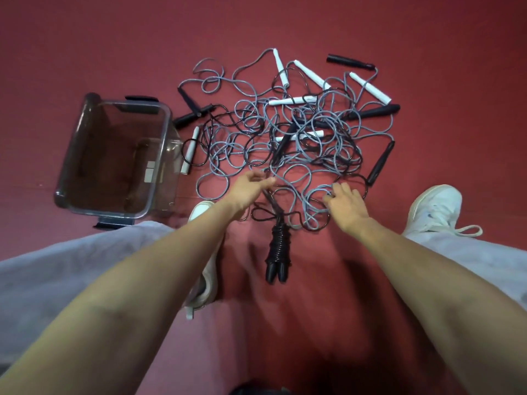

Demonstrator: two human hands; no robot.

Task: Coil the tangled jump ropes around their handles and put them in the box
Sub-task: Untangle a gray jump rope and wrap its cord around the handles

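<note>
A tangle of grey and black jump ropes (285, 143) with several white and black handles lies on the red floor ahead of me. A black rope is partly coiled around a pair of black handles (278, 252) lying between my arms, its free end running up into the pile. My left hand (251, 186) pinches that black cord at the pile's near edge. My right hand (343, 205) rests on grey loops at the near right, fingers curled into them. The clear plastic box (71, 155) stands on the left with nothing in it.
My white shoes (436, 209) (204, 260) sit either side of the coiled handles, with grey trouser legs at both lower corners. A white handle (190, 151) lies against the box's right wall. Red floor stretches beyond the pile.
</note>
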